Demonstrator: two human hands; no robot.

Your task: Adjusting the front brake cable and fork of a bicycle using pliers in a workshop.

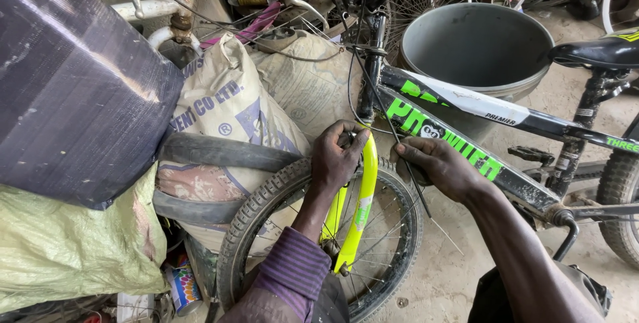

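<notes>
Both hands work: left hand (338, 153) grip clamped on yellow fork (363, 196), right hand (436, 163) pinching cable (407, 166).

neon yellow fork (363, 196), black frame (532, 122) with bright green lettering and a white panel, black knobby tyre (256, 210), black saddle (596, 50), grey bucket (476, 43), beige printed sacks (226, 107), purple striped sleeve (289, 273), pale green bag (66, 250)

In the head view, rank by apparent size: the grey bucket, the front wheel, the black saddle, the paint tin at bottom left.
1. Front wheel
2. Grey bucket, farther off, so the ranking is unsure
3. Black saddle, partly cut off
4. Paint tin
</notes>
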